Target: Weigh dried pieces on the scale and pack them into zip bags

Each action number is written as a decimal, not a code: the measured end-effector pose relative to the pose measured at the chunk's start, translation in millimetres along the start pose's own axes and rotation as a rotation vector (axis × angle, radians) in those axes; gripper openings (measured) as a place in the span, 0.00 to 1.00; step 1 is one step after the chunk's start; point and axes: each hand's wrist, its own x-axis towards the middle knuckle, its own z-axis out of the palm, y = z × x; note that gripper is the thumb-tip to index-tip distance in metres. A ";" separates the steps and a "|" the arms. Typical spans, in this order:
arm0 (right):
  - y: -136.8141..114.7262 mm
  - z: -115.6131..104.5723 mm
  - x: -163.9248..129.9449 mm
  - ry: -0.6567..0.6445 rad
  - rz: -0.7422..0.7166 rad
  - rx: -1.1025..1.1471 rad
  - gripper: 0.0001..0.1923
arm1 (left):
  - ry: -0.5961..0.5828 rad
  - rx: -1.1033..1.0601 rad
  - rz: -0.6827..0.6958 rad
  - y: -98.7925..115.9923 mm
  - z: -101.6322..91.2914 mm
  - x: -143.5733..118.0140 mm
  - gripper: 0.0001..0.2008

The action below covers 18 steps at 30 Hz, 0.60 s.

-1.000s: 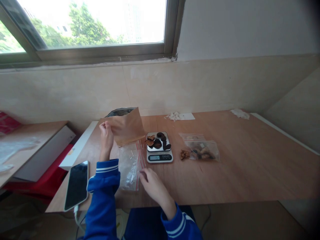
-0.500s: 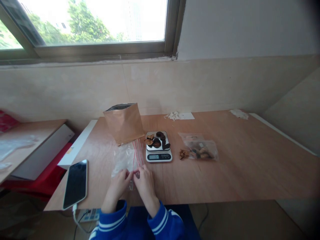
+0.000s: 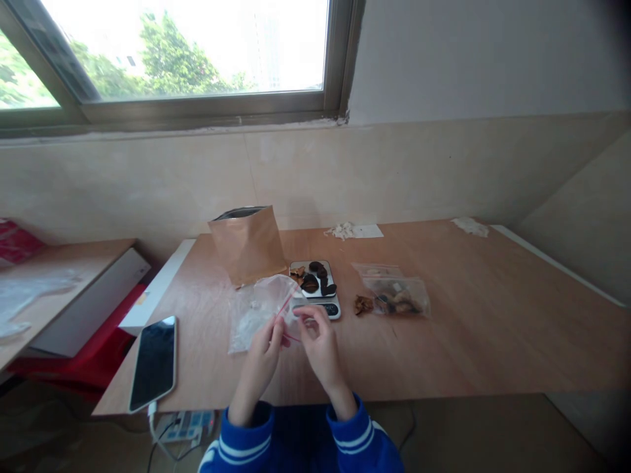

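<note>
A clear zip-lock bag [image 3: 282, 289] with a red seal line is up off the table in front of me. My left hand [image 3: 265, 348] pinches its edge between thumb and fingers. Across from it, my right hand [image 3: 319, 343] has its curled fingers at the other side of the bag's mouth, where the grip is partly hidden. More clear plastic bags [image 3: 244, 325] lie flat beneath, to the left. Just behind my right hand stands a kitchen scale [image 3: 335, 309], bearing dark dried slices [image 3: 309, 284] and brown dried pieces [image 3: 297, 272].
An open brown paper pouch [image 3: 249, 246] stands behind the bags. Right of the scale lie a small brown dried heap [image 3: 363, 304] and a filled clear bag [image 3: 404, 299]. A phone [image 3: 154, 361] on a cable is at left. White shreds [image 3: 342, 230] lie by the wall.
Both hands have moved right and slightly up. One bag has been raised off the others, its red-lined mouth now between my hands and partly over the scale.
</note>
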 end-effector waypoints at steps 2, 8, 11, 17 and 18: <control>3.9 -8.0 3.3 0.094 0.043 0.013 0.09 | 0.139 -0.028 0.016 5.0 8.8 0.3 0.27; 33.7 -41.4 25.5 0.131 0.068 -0.112 0.10 | 0.409 -0.070 -0.061 14.9 8.0 16.4 0.32; 53.6 -53.1 42.9 0.048 -0.110 -0.492 0.12 | 0.385 -0.048 -0.154 15.5 4.5 27.0 0.34; 68.9 -54.2 61.6 -0.184 -0.186 -0.960 0.15 | 0.323 -0.075 -0.185 14.4 19.9 34.8 0.35; 68.6 -54.1 62.5 -0.193 -0.187 -0.976 0.14 | 0.319 -0.086 -0.181 13.7 23.4 34.6 0.35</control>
